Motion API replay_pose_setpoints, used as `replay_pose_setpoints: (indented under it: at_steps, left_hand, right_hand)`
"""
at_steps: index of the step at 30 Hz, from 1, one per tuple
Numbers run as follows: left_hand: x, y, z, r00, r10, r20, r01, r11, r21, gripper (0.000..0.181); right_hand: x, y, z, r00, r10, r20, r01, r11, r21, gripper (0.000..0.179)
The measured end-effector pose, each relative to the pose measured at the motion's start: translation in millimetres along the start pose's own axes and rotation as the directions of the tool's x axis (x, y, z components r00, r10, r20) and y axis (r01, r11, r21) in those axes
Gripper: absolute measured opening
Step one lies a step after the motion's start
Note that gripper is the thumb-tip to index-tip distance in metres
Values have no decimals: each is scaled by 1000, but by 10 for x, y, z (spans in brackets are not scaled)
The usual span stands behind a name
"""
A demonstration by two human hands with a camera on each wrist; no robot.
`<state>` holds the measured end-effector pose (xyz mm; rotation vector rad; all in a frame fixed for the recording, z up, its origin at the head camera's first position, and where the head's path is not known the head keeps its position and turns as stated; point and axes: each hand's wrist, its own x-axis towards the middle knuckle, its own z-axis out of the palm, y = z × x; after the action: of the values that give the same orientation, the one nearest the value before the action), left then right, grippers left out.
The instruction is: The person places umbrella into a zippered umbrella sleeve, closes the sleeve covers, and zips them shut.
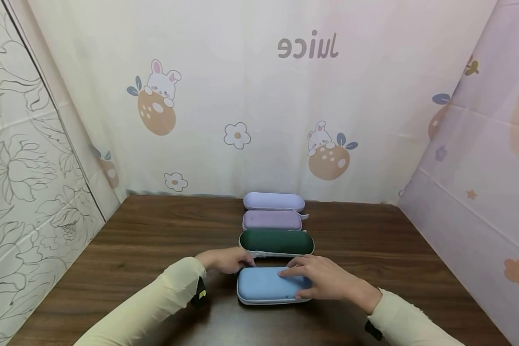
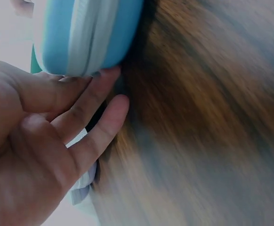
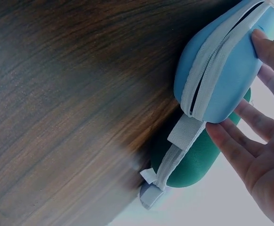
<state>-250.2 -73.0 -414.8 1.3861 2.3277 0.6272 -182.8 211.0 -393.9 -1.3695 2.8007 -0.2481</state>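
A light blue zippered case (image 1: 264, 283) lies crosswise on the table, nearest to me. My right hand (image 1: 326, 278) holds its right part, with the thumb at the front and the fingers over the top and back. At the case's back left corner is my left hand (image 1: 228, 260); its thumb and a finger pinch at the zipper, where a small dark pull (image 2: 96, 74) barely shows. In the right wrist view, the zipper (image 3: 212, 61) gapes narrowly along the right end. Just behind lies a dark green case (image 1: 277, 241), apart from the blue one.
Farther back on the wooden table (image 1: 164, 226) lie a purple case (image 1: 272, 220) and a lavender case (image 1: 274, 201), in line with the green one. A printed curtain (image 1: 199, 96) hangs along the table's back edge, with patterned sheets on both sides.
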Motion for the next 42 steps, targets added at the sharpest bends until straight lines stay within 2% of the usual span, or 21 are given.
replay_pose_setpoints:
  at_steps: [5,8,9,12,14,15,17,19,25,29,36,42]
  left_hand:
    - [-21,-38,36,999,33,-32,-32,999,31,27]
    - [-38,-70,66,994,89,-66,-84,994,71,24]
    - [-48,-68,75,993,90,-76,-84,993,79,23]
    - [-78,-57,111,993,65,-101,-52,990,131,21]
    - [-93,-50,137,993,16,-120,5,986,169,20]
    - [-106,-14,141,991,-28,-130,51,983,178,19]
    - [-124,6,152,986,-56,-155,92,967,237,18]
    - [-141,18,165,983,-57,-174,110,944,311,18]
    - [-191,24,190,976,36,-214,80,856,510,13]
    - [-232,7,203,967,74,-242,78,824,561,11]
    - [-326,-7,210,953,117,-281,71,813,578,7]
    - [-406,-14,221,951,87,-298,98,826,555,10]
  right_hand:
    - [2,-19,6,1000,5,3,-5,1000,7,50]
    - [9,-43,17,1000,10,-10,-10,1000,6,48]
    - [13,-53,22,1000,11,-18,-11,1000,5,48]
    - [30,-82,39,999,8,-52,-8,1000,-4,49]
    - [47,-99,51,997,-2,-78,1,1000,-15,50]
    - [58,-106,57,996,-7,-88,6,1000,-20,50]
    - [79,-118,71,994,-20,-103,17,999,-27,48]
    - [100,-124,85,994,-25,-109,22,999,-28,45]
    - [138,-136,95,994,-9,-111,7,1000,-14,40]
    - [152,-155,80,994,-1,-112,-1,1000,-18,40]
    - [147,-183,68,990,-4,-140,-1,999,-32,38]
    - [172,-190,96,985,12,-174,-18,999,-30,38]
